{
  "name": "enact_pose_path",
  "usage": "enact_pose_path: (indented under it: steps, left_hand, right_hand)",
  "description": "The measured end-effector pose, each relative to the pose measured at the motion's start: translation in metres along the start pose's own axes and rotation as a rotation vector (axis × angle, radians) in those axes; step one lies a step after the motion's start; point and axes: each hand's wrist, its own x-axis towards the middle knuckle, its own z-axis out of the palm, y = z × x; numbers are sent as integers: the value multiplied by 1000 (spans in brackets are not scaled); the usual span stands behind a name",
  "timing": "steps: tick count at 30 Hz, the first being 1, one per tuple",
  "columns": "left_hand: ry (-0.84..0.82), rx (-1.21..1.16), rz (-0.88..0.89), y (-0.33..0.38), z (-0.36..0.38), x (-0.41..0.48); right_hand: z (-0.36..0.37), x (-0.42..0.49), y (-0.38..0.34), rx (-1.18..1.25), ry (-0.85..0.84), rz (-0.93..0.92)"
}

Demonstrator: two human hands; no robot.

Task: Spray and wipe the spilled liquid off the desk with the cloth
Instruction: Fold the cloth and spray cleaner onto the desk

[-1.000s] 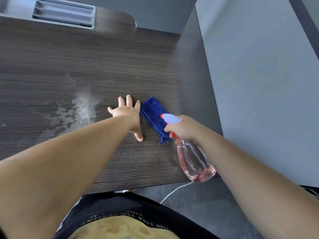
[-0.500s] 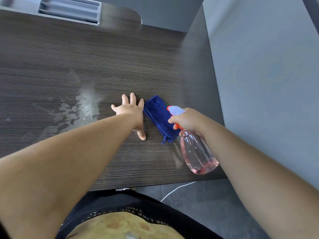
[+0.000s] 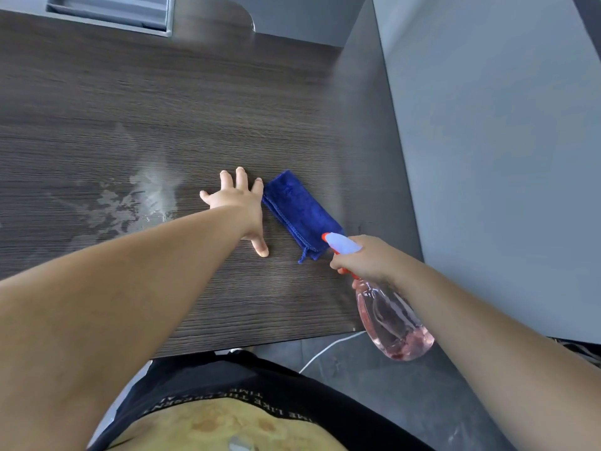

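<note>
A pale patch of spilled liquid (image 3: 140, 203) shines on the dark wood desk (image 3: 162, 102), left of centre. My left hand (image 3: 239, 201) lies flat on the desk with fingers spread, between the spill and a folded blue cloth (image 3: 300, 211). Its index finger sits right at the cloth's left edge. My right hand (image 3: 364, 258) grips the neck of a clear spray bottle (image 3: 390, 317) holding pink liquid. The bottle's white and orange nozzle points left, over the cloth's near end, and its body hangs past the desk's front right corner.
A grey slotted tray (image 3: 110, 11) sits at the desk's back edge. A grey wall (image 3: 487, 141) runs along the desk's right side. A white cable (image 3: 325, 349) lies on the dark floor below the front edge. My dark shirt fills the bottom of the view.
My right hand has drawn the spray bottle back toward me and slightly right, uncovering more of the blue cloth. My left hand has stayed flat on the desk.
</note>
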Motion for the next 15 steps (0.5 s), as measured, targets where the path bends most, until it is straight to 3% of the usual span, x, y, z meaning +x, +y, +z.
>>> enact_pose_path:
  steps: [7,15]
  left_hand:
    - [11,8,3,1,0,-1]
    - [8,18,-4,2,0,0]
  right_hand:
    - [-11,-1,7,124,88,33]
    - [-15,18,-38,59,96,-117]
